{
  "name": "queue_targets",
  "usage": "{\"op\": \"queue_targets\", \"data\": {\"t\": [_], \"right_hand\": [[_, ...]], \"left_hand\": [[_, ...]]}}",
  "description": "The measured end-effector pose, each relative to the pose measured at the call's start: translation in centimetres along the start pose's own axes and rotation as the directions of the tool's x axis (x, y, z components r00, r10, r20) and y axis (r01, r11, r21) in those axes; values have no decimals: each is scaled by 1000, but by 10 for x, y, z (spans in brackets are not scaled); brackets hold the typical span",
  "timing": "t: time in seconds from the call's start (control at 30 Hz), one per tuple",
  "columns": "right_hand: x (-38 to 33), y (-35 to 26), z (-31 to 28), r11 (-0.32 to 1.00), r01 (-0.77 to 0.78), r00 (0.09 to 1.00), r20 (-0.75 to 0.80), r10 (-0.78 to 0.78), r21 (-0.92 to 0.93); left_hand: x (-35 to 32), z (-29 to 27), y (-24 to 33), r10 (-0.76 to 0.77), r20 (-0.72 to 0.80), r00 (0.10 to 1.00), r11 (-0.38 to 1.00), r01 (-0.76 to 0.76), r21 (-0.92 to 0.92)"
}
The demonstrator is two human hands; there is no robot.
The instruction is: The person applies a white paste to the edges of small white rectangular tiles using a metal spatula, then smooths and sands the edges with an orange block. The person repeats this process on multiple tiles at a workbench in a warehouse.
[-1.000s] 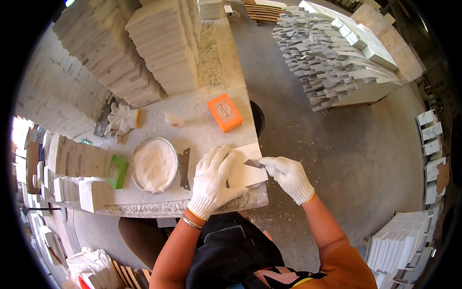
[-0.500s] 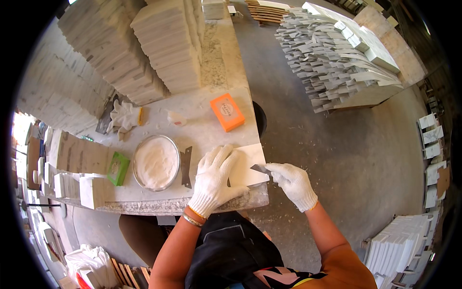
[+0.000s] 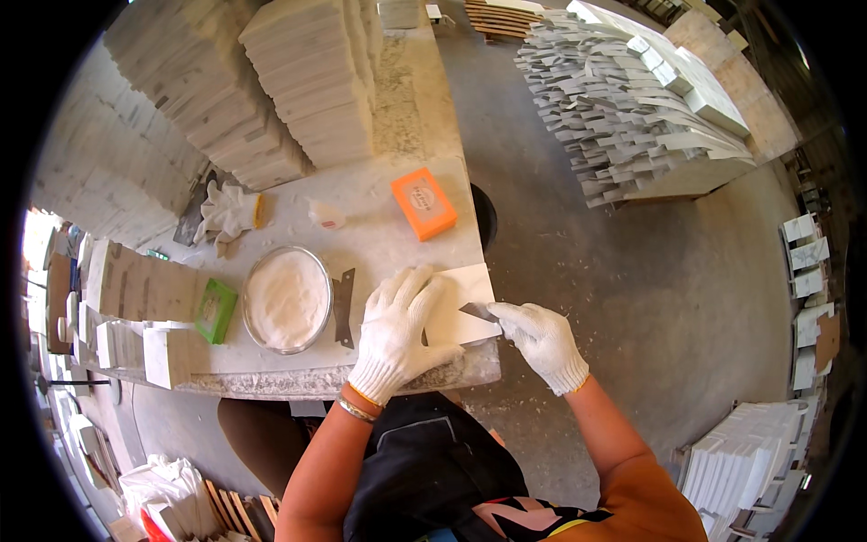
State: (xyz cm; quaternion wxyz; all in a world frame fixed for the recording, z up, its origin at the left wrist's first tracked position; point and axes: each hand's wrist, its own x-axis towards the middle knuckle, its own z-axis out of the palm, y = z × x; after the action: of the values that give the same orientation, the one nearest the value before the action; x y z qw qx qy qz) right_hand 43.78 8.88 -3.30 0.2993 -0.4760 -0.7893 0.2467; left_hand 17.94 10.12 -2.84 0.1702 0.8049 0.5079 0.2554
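A white tile (image 3: 462,298) lies flat at the right end of the marble table (image 3: 379,235). My left hand (image 3: 397,330), in a white knit glove, presses flat on the tile with fingers spread. My right hand (image 3: 540,341), also gloved, grips a small flat metal scraper blade (image 3: 477,312) whose tip rests on the tile's right edge. A round bowl of white powder (image 3: 285,298) sits left of my left hand, with a second dark metal scraper (image 3: 344,307) lying between the bowl and my hand.
An orange block (image 3: 424,204), a spare pair of gloves (image 3: 228,212) and a green box (image 3: 216,311) lie on the table. Tall stacks of pale tiles (image 3: 307,81) fill its far end. More tile stacks (image 3: 623,108) stand on the concrete floor at right.
My right hand with the scraper has slid a little along the tile's right edge. My left hand stays pressed on the tile.
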Motion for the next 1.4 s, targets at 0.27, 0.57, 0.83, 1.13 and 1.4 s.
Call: {"op": "queue_targets", "data": {"t": [0.27, 0.57, 0.83, 1.13, 1.4], "right_hand": [[-7, -9, -6, 997, -49, 998, -40, 46, -60], [-42, -10, -8, 968, -211, 977, 34, 209, 135], [3, -12, -49, 783, -505, 858, 304, 413, 362], [37, 10, -8, 991, -25, 999, 31, 21, 131], [3, -2, -12, 999, -31, 994, 107, 33, -19]], "left_hand": [[0, 1, -1, 24, -21, 999, 1000, -24, -12], [-3, 2, -3, 31, -23, 999, 1000, -31, -4], [-5, 6, -8, 67, -68, 995, 998, -67, -6], [3, -4, 3, 49, -9, 999, 998, -49, -26], [-4, 6, -7, 37, -37, 999, 999, -37, -10]]}}
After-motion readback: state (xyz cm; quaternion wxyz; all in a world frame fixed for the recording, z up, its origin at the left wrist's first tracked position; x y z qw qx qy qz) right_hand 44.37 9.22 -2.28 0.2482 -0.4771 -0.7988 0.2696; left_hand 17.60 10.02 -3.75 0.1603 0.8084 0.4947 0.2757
